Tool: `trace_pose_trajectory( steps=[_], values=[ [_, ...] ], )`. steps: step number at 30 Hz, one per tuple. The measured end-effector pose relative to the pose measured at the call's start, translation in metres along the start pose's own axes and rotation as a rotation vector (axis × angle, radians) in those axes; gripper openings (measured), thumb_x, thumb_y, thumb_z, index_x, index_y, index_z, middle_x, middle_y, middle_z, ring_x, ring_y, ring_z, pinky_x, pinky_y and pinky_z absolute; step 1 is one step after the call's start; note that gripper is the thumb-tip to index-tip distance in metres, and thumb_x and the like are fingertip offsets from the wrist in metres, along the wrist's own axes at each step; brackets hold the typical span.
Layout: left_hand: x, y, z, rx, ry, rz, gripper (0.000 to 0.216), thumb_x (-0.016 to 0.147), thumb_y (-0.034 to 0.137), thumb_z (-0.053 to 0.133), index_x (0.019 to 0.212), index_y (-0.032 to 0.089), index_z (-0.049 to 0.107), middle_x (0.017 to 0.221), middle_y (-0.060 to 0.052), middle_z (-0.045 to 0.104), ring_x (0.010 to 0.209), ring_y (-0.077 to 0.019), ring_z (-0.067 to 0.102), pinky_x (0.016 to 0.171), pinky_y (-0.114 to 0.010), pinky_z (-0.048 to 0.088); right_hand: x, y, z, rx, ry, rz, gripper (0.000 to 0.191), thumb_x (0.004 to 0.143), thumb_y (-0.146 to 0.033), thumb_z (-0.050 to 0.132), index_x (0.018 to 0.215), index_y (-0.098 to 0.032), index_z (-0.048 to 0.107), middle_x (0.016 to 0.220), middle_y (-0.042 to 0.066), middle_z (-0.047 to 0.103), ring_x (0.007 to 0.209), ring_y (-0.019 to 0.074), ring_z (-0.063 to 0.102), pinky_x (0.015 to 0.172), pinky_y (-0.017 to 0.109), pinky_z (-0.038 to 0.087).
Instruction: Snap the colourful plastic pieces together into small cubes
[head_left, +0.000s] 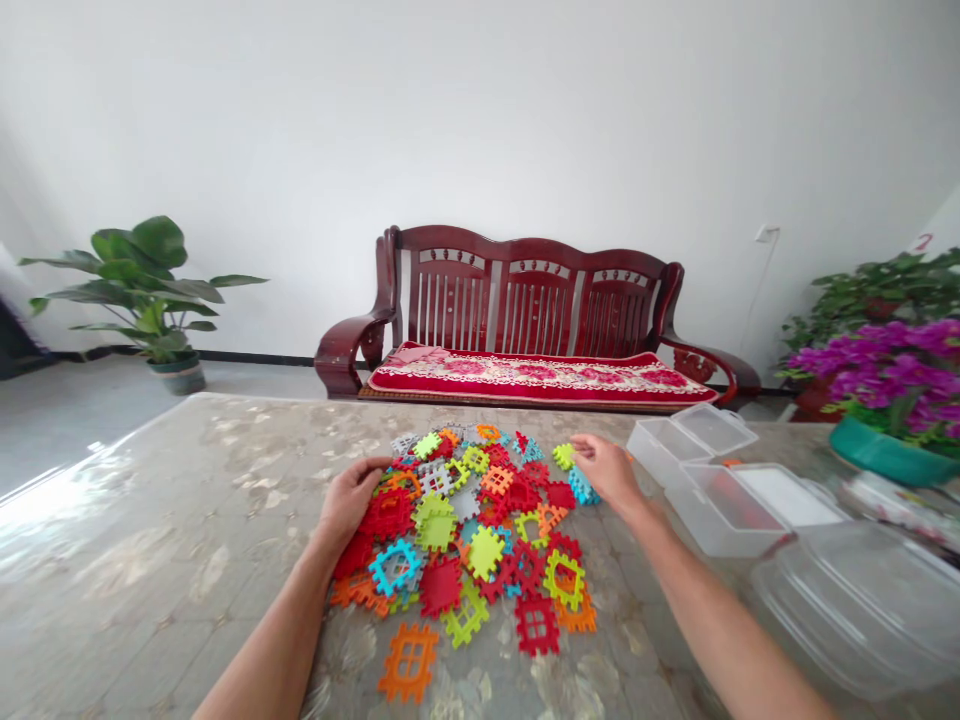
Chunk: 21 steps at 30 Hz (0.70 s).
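Observation:
A heap of flat plastic interlocking building pieces in red, orange, lime green, blue and grey lies on the table in front of me. At the heap's left edge rests my left hand [354, 500], its fingers loosely extended against the red pieces [388, 513], with nothing visibly gripped. My right hand [606, 470] pinches a small lime green interlocking piece [563, 457] at the heap's far right. Just below those fingers are blue pieces [582, 487], close together. Nearest to me, an orange window-shaped piece [409, 662] lies apart from the heap.
Clear plastic boxes [694, 510] with open lids stand right of my right arm, and a larger transparent lid or container [862, 600] lies nearer. A teal pot [892, 455] of purple flowers is at the far right. Beyond the patterned table [247, 480] stands a wooden bench [525, 300].

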<state>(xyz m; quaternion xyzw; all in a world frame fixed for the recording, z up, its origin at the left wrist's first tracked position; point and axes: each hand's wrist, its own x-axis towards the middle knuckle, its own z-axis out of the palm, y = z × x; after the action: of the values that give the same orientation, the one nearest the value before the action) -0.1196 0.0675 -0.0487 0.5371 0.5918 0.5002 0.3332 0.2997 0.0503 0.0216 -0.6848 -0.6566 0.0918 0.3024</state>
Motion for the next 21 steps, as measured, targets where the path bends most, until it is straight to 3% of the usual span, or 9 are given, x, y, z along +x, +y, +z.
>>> trace_pose_trajectory(
  steps=[4, 8, 16, 21],
  values=[
    [0.0, 0.0, 0.0, -0.006, 0.007, 0.012, 0.038, 0.067, 0.042, 0.056, 0.09, 0.018, 0.072, 0.087, -0.004, 0.074, 0.084, -0.0214, 0.066, 0.082, -0.033, 0.05, -0.021, -0.055, 0.035, -0.032, -0.154, -0.192, 0.034, 0.077, -0.034, 0.063, 0.109, -0.025, 0.067, 0.098, 0.003, 0.072, 0.087, 0.019, 0.065, 0.081, 0.03, 0.049],
    [-0.001, 0.003, -0.001, 0.004, 0.025, 0.023, 0.036, 0.066, 0.041, 0.056, 0.089, 0.018, 0.073, 0.088, -0.003, 0.075, 0.086, -0.0217, 0.066, 0.086, -0.033, 0.048, -0.029, -0.086, 0.059, -0.145, -0.224, -0.28, 0.048, 0.072, -0.042, 0.068, 0.116, -0.025, 0.063, 0.112, 0.006, 0.068, 0.102, 0.0239, 0.061, 0.089, 0.034, 0.045],
    [-0.004, 0.008, 0.0, -0.013, 0.016, 0.002, 0.037, 0.066, 0.041, 0.055, 0.089, 0.018, 0.072, 0.088, -0.004, 0.074, 0.084, -0.0212, 0.065, 0.084, -0.033, 0.049, -0.03, -0.092, 0.069, -0.199, -0.197, -0.26, 0.049, 0.07, -0.037, 0.069, 0.116, -0.023, 0.062, 0.111, 0.007, 0.068, 0.1, 0.0249, 0.061, 0.089, 0.035, 0.044],
    [-0.002, 0.002, 0.0, -0.014, 0.003, -0.001, 0.039, 0.067, 0.043, 0.056, 0.091, 0.018, 0.072, 0.087, -0.004, 0.074, 0.083, -0.0212, 0.065, 0.08, -0.032, 0.05, -0.023, -0.071, 0.054, -0.086, -0.051, -0.208, 0.044, 0.072, -0.033, 0.065, 0.115, -0.025, 0.062, 0.112, 0.005, 0.068, 0.104, 0.0221, 0.06, 0.092, 0.033, 0.044]
  ],
)
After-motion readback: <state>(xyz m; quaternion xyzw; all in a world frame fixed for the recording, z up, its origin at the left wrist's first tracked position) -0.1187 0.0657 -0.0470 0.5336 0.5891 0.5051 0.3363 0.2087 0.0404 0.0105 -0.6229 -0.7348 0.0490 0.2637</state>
